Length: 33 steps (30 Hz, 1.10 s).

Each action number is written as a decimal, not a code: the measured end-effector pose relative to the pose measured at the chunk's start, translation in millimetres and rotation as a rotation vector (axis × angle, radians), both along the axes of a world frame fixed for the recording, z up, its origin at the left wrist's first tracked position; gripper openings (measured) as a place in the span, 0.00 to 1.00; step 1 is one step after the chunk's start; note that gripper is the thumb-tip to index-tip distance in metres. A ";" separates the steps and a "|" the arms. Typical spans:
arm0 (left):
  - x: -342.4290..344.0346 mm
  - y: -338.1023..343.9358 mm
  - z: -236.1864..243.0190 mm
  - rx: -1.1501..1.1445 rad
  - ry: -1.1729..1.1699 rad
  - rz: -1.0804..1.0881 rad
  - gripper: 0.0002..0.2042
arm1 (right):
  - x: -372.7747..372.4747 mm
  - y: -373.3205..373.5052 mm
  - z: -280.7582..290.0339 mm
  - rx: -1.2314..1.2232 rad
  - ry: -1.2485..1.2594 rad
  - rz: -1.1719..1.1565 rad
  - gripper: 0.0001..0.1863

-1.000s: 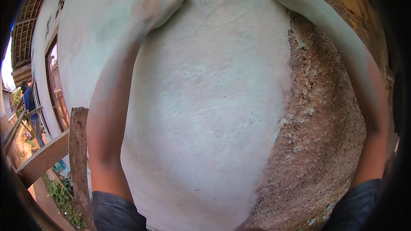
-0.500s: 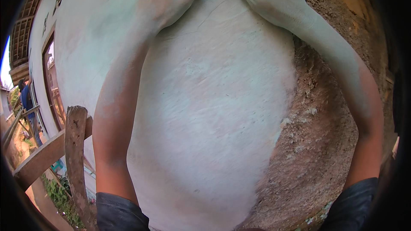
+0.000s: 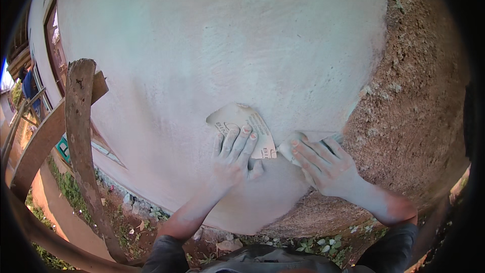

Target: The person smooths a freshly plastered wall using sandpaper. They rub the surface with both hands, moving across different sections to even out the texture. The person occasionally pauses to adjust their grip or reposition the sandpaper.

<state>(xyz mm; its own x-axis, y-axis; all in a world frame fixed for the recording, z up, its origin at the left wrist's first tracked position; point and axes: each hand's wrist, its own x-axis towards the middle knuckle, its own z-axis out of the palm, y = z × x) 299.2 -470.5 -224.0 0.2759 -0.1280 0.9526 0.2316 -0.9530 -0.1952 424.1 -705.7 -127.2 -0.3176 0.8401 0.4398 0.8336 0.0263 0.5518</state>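
Note:
A plastered wall (image 3: 222,45), pale and dusty, fills the middle of the view. My left hand (image 3: 233,157) presses a curved sheet of sandpaper (image 3: 262,134) against it. The sheet's pale printed backing faces me, and the fingers lie over its lower part. Just to the right, my right hand (image 3: 326,167) holds a second, bent piece of sandpaper (image 3: 289,150) to the plaster near its right edge. Most of that piece is hidden under the fingers. Grey-white dust coats both hands and forearms.
Rough brown unplastered wall (image 3: 404,136) borders the plaster on the right. At left stand a wooden post (image 3: 80,116) and a slanting plank (image 3: 38,151). Stones and plants (image 3: 323,245) line the wall's foot. Beyond the timbers, a person in blue (image 3: 29,85) stands by the house.
Both hands have moved from high on the wall down to its lower part, and the view has tilted downward. The sandpaper under the hands shows much more now.

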 end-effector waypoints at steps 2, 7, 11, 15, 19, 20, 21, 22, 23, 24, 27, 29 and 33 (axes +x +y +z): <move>4.8 -2.6 45.3 -0.084 -0.045 0.022 0.33 | -8.2 0.0 37.7 0.267 -0.054 -0.187 0.24; -11.1 -1.6 109.1 -0.101 -0.130 0.240 0.31 | -15.1 25.8 49.8 0.567 -0.064 -0.269 0.22; -7.4 -15.8 27.1 -0.132 -0.008 0.182 0.28 | -28.5 23.9 -83.5 0.271 0.184 -0.122 0.22; -3.6 -32.5 -166.2 -0.265 0.101 0.088 0.25 | -35.9 19.2 -233.8 0.108 0.374 -0.221 0.26; -13.7 -36.9 -189.0 -0.437 0.164 0.108 0.26 | -48.3 39.6 -244.6 0.196 0.494 -0.358 0.35; -9.2 -26.8 -163.1 -0.426 0.090 0.061 0.27 | -51.2 42.8 -231.1 0.195 0.528 -0.409 0.38; -1.6 -13.5 -126.9 -0.423 0.015 0.014 0.28 | -47.2 46.4 -208.8 0.287 0.449 -0.440 0.41; -2.6 -6.0 -86.8 -0.443 -0.025 -0.017 0.28 | -38.4 55.2 -183.4 0.388 0.373 -0.459 0.45; -3.6 -0.4 -60.4 -0.463 -0.078 -0.046 0.29 | -34.7 63.4 -149.5 0.520 0.367 -0.448 0.45; -1.6 4.0 -60.3 -0.427 -0.112 -0.013 0.28 | -32.8 72.3 -127.4 0.658 0.361 -0.426 0.45; 13.7 -10.3 -84.4 -0.340 -0.181 0.006 0.28 | -28.8 73.9 -122.0 0.743 0.367 -0.429 0.47; 22.8 -24.7 -176.9 -0.353 -0.137 -0.016 0.27 | -26.9 74.1 -182.0 0.704 0.231 -0.450 0.46; -6.2 -72.0 -312.2 -0.659 0.157 -0.050 0.26 | -56.2 38.2 -354.7 0.115 0.635 -0.534 0.43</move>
<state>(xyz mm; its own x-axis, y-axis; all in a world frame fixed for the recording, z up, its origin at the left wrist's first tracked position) 292.9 -542.5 -536.1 0.4266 0.4492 0.7850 0.2002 -0.8933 0.4024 367.9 -667.5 -481.9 0.4477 0.7460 0.4929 0.8711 -0.4884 -0.0520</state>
